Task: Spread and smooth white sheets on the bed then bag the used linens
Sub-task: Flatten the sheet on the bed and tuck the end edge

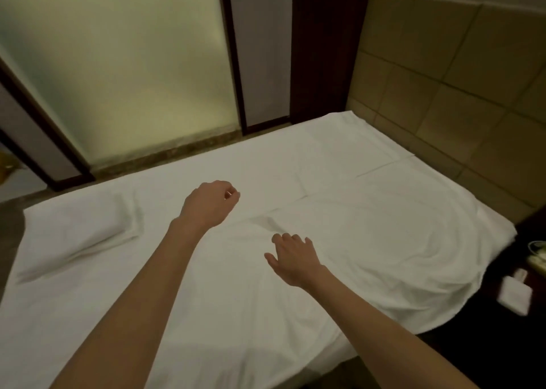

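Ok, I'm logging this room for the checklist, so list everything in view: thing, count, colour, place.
sheet: one, white, spread over the bed, wrinkled at right
folded bump: one, white, left part of bed under or in the sheet
headboard: one, tan padded panels, right
frosted panel: one, pale green, far side
nightstand: one, dark, lower right
small packet: one, white, on nightstand
left hand: one, fingers curled, above the sheet
right hand: one, fingers spread, over the sheet

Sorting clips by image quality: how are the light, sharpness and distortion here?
Head view: dim, warm, yellowish light; the sheet reads greyish with soft wrinkle shadows; wide-angle bending of the door frame; left hand and right hand slightly soft.
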Action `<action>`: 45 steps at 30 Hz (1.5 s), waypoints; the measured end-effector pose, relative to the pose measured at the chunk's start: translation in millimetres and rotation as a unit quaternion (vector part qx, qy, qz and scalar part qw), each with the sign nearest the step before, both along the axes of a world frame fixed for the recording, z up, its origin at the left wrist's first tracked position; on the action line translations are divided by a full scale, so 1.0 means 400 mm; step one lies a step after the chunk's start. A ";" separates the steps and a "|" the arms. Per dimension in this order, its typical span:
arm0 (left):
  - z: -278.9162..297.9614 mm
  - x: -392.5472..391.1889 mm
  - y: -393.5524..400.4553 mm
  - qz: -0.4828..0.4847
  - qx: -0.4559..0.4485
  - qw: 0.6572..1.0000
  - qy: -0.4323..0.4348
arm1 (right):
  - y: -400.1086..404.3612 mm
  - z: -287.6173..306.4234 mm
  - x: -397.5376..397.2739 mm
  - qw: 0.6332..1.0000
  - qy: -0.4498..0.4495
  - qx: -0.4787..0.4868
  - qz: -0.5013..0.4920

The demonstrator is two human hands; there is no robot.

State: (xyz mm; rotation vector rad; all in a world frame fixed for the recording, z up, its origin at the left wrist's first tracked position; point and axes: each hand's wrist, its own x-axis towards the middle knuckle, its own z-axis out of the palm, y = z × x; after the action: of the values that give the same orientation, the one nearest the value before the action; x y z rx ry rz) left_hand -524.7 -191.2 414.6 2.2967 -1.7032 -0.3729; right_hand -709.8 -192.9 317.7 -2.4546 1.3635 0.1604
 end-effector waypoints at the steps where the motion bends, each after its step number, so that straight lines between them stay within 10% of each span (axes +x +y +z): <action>1: 0.003 -0.034 -0.012 -0.001 0.001 1.000 -0.003 | -0.016 0.005 -0.032 1.000 0.000 -0.004 0.002; 17: -0.252 -0.614 -0.088 0.067 0.128 0.988 0.061 | -0.307 0.174 -0.509 0.993 -0.077 -0.076 0.048; 33: -0.360 -0.662 -0.385 0.042 0.123 0.987 0.097 | -0.340 -0.201 -0.680 0.996 0.041 0.081 -0.017; 40: -0.714 -0.669 -0.366 0.161 0.256 0.941 0.150 | -0.477 -0.359 -0.628 0.989 0.001 0.150 -0.018; 45: -0.993 -0.725 -0.310 0.324 0.310 0.838 0.309 | -0.503 -0.553 -0.618 0.968 -0.016 0.248 -0.026</action>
State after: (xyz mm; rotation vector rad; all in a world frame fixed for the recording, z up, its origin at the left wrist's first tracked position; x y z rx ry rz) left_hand -814.8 -315.4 17.4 2.5422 -0.4630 -1.4657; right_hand -957.0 -394.1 96.4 -1.9958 1.1961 0.3954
